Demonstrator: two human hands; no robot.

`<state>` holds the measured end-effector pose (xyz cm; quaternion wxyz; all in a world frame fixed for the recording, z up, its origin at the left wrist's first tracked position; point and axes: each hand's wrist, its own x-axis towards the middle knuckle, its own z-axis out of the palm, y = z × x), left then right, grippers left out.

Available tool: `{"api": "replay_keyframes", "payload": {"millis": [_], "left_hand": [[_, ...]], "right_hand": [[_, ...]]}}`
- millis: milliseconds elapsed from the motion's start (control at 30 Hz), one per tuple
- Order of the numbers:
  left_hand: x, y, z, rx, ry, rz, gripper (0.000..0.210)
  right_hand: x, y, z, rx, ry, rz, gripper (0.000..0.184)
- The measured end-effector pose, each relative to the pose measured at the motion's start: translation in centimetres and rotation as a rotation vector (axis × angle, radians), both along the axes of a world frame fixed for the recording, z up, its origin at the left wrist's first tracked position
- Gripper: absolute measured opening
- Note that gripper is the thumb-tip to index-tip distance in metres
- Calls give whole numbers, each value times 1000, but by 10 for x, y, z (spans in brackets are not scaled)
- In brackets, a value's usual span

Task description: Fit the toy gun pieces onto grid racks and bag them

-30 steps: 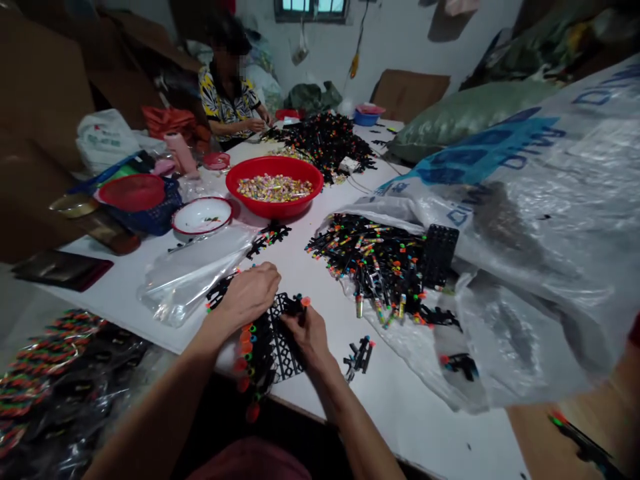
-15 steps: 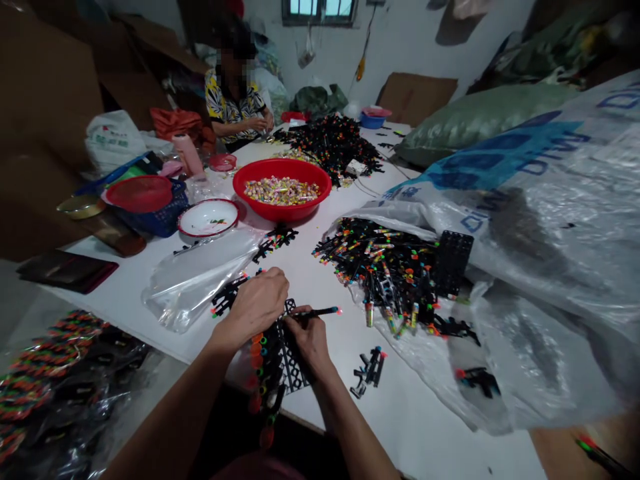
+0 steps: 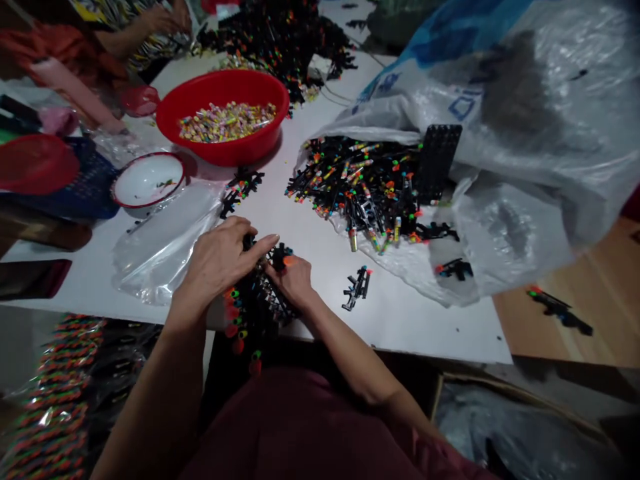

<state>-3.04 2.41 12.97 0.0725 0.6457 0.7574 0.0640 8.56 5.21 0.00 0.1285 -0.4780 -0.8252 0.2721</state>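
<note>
Tilted further downward since the earlier frame, the view now crops the co-worker at the far end to a hand and patterned sleeve (image 3: 145,27), while both of the wearer's hands have closed in over the work at the near table edge. Left hand (image 3: 220,257): fingers spread flat, pressing down on the black latticed plastic rack (image 3: 260,300), which overhangs the edge of the white table (image 3: 410,320). Right hand (image 3: 295,280): fingertips pinched on a small black plastic stick with an orange tip (image 3: 283,257), held at the rack's top edge. Rack row of orange- and green-tipped pieces (image 3: 235,320): partly filled. Step judged: seating one stick into the rack. Next move would call for steady downward pressure, then a fresh piece from the loose pile of black coloured-tipped sticks (image 3: 360,187) spilling from the clear plastic sack (image 3: 525,133). Also present: red plastic basin of pale small pieces (image 3: 225,113), white enamel bowl (image 3: 147,181).
</note>
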Motion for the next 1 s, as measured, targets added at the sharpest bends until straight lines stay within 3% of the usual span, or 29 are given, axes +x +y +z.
{"api": "replay_keyframes", "payload": {"millis": [167,267,333,400,533,600,667,800,900,1000], "left_hand": [[3,1,2,-2,41,3,48],[2,1,1,-24,42,14,38],[2,1,0,-32,37,-6,36],[3,0,-1,-20,40,-11,36],[6,0,0,-2,61,-21,35],[5,1,1,-8,68,-40,35],[2,4,1,-22,67,-59,36],[-5,14,-1,-30,82,-69,38],[-7,20,-1,-43,84,-58,37],[-5,18,1,-39,40,-40,37]], "right_hand": [[-11,-5,13,61,-40,153,25],[1,0,15,0,12,226,21],[19,18,19,-51,76,354,22],[39,50,28,12,67,409,23],[68,124,54,380,-254,133,26],[75,138,59,456,-379,137,23],[77,127,54,473,-407,287,20],[72,70,32,452,-324,536,16],[67,63,30,396,-296,476,19],[70,93,37,413,-374,300,22]]}}
